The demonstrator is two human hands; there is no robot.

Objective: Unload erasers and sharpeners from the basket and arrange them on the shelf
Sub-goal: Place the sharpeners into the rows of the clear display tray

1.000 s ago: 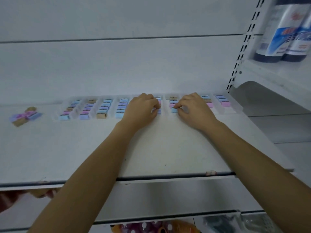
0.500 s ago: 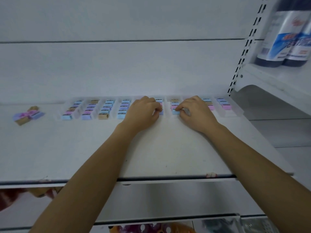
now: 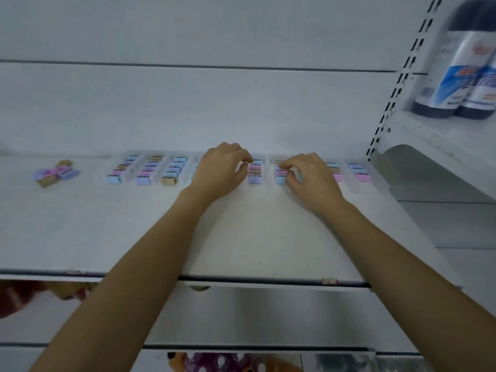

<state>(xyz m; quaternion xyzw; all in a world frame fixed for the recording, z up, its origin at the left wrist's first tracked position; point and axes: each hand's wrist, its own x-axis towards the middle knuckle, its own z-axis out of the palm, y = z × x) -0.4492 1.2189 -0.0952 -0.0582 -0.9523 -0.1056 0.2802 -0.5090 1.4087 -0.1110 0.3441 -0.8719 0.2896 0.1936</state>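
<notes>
The left hand (image 3: 222,170) and the right hand (image 3: 312,178) are resting on the shelf (image 3: 107,232) among the sharpeners (image 3: 171,167). The left fingers (image 3: 243,157) are curling just beside 1 column (image 3: 255,171), and the right fingers (image 3: 288,165) are touching the next column (image 3: 280,179) (whether either hand is gripping anything, I cannot tell).

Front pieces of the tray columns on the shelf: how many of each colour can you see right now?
Light blue: 2
Purple: 2
Tan: 1
Pink: 2
Total: 7 in view; the left hand and right hand hide the other column fronts.
</notes>
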